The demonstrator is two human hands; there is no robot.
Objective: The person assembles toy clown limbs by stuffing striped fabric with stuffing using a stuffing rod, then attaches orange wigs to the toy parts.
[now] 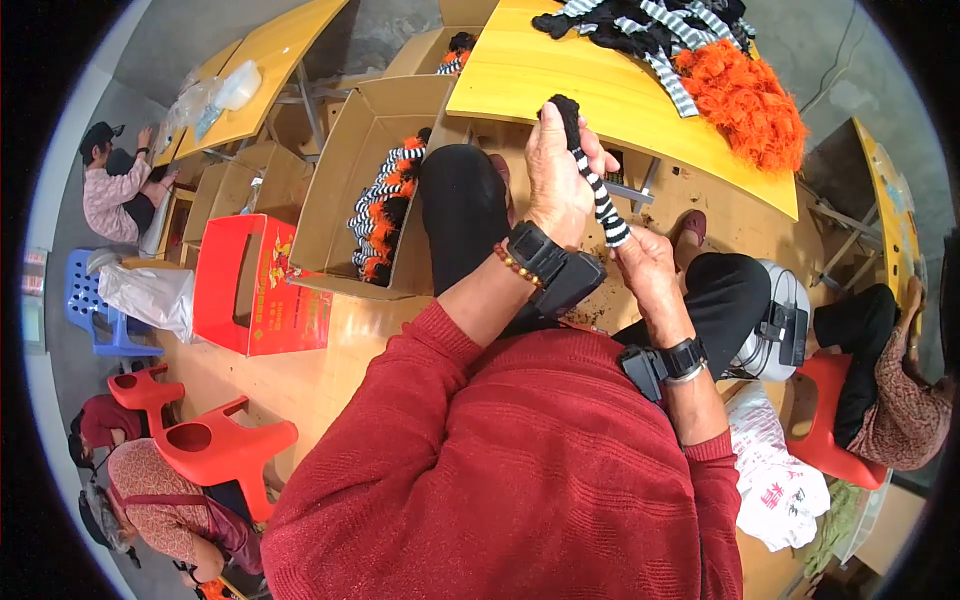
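Note:
A narrow black-and-white striped knitted tube with a solid black upper end hangs slanted between my hands. It looks like a small stuffed leg or stocking. My left hand is closed around its black upper part, with the thumb along one side. Down at the white lower end, my right hand pinches the tube between thumb and fingers. On the yellow table ahead lies a heap of black and grey-white striped knitted pieces, beside a fluffy orange pile.
To my left an open cardboard box holds several striped, orange and black pieces. Near it stand a red carton, red stools and a blue stool. A white sack lies at right. Other people sit on both sides.

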